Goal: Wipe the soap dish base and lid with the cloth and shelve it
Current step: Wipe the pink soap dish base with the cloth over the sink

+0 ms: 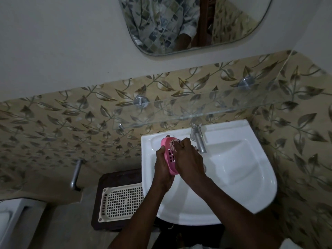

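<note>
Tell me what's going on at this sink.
A person is wiping a pink soap dish over the white sink. The left-hand grip holds the slotted dish tilted on edge, while the right-hand grip presses a patterned cloth against its far end. The dish is not yet on the glass shelf above the tap.

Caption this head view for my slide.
Left hand holds pink soap dish over sink; right hand presses cloth on it.
</note>
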